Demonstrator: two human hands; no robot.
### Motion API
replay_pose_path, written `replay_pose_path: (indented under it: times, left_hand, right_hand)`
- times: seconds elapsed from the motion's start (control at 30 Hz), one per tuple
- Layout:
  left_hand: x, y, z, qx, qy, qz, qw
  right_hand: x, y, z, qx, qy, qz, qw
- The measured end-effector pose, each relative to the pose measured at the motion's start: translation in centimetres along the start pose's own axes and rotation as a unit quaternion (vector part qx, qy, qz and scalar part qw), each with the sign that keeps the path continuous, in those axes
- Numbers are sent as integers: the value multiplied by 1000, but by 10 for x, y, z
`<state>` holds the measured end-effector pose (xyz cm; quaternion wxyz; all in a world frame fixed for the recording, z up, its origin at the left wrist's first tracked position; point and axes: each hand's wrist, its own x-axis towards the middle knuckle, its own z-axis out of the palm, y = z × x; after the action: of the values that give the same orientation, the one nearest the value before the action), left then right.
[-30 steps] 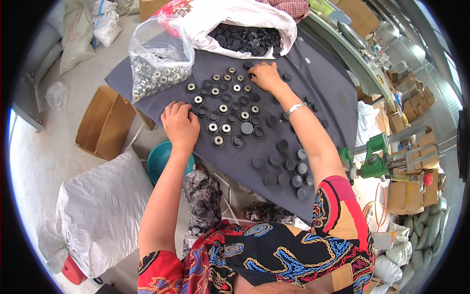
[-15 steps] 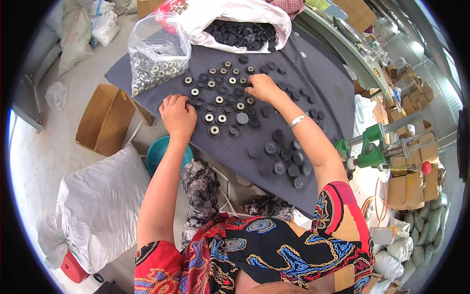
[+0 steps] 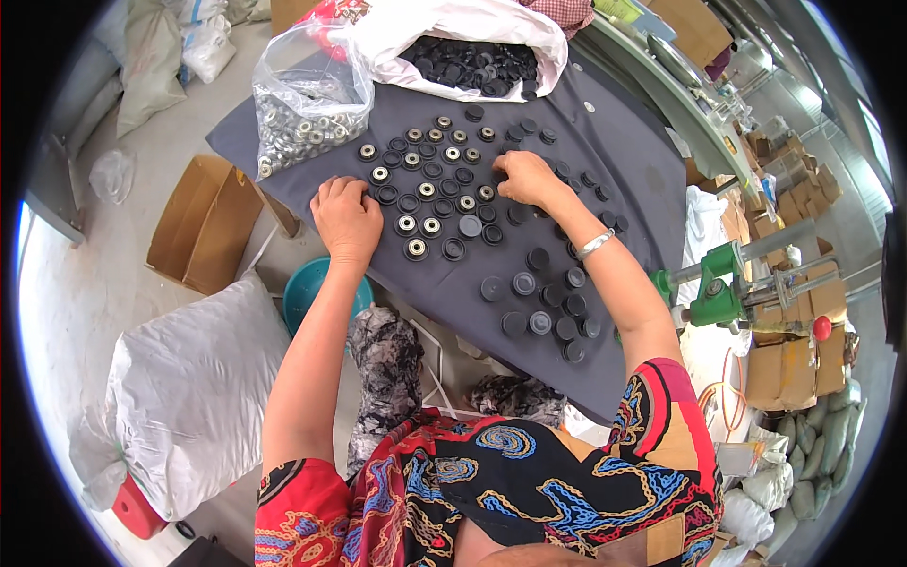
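My left hand (image 3: 346,219) rests on the dark cloth at the left side of a group of black round caps (image 3: 453,249). Its fingers are curled, and whatever lies under them is hidden. Over the right side of the same group, my right hand (image 3: 529,178) has bent fingers drawn together; I cannot make out anything between them. Several caps hold a silvery bearing-like metal ring (image 3: 416,248), while others are bare. Close below the right fingertips sits a cap with a ring (image 3: 486,193). More plain caps (image 3: 539,323) lie loose to the right and nearer me.
A clear bag of metal rings (image 3: 307,128) stands at the table's far left. Beside it a white sack (image 3: 557,47) lies open, full of black caps. A green metal press (image 3: 713,288) is at the right. A teal basin (image 3: 300,288) and a carton (image 3: 200,227) are below left.
My right hand has drawn back slightly to the right, away from the ringed caps. My left hand keeps its place on the cloth. The whole view has shifted a little.
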<state>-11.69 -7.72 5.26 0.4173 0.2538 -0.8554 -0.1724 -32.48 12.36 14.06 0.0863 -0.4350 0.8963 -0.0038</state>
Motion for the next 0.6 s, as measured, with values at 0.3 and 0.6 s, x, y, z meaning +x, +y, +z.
replay_pose_path:
  times: [0.3, 0.6]
  left_hand:
    - [0, 2, 0, -6, 8, 7, 1000]
    - [1, 4, -3, -21, 15, 6, 1000]
  right_hand:
    - [64, 21, -4, 55, 178, 15, 982]
    - [92, 24, 3, -19, 138, 65, 988]
